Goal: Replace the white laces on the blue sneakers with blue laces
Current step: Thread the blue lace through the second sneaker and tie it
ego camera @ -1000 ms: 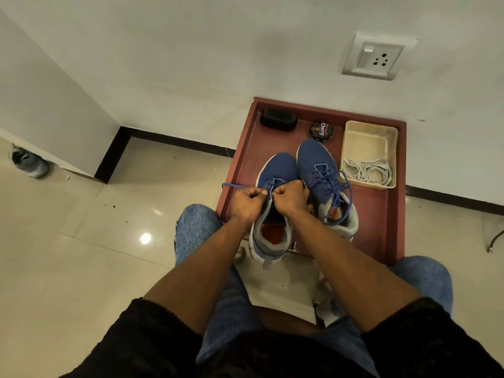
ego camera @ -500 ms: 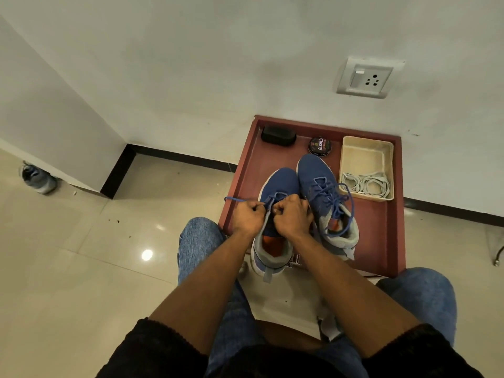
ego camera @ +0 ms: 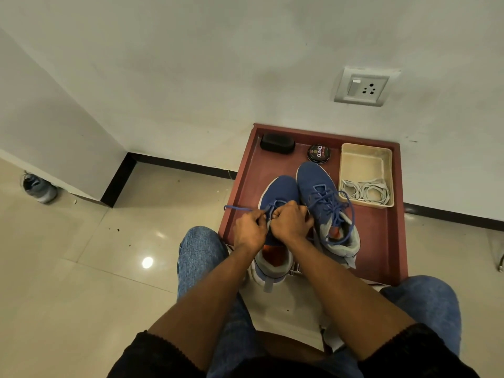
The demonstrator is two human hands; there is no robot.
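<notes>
Over the left sneaker [ego camera: 275, 192] I have both fists curled tight. My left hand [ego camera: 249, 227] pinches a blue lace [ego camera: 240, 208] whose free end runs level toward the tray's left rim; my right hand [ego camera: 290, 222] grips the other strand at the eyelets. Both sneakers lie toes toward the wall, the right sneaker [ego camera: 317, 184] touching alongside, on the red tray [ego camera: 381, 241]. White laces [ego camera: 365, 192] lie coiled in the cream bin [ego camera: 364, 162].

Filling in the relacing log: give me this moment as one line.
step: lacing left sneaker | left hand: pinches blue lace | right hand: grips lace | white laces: in tray
</notes>
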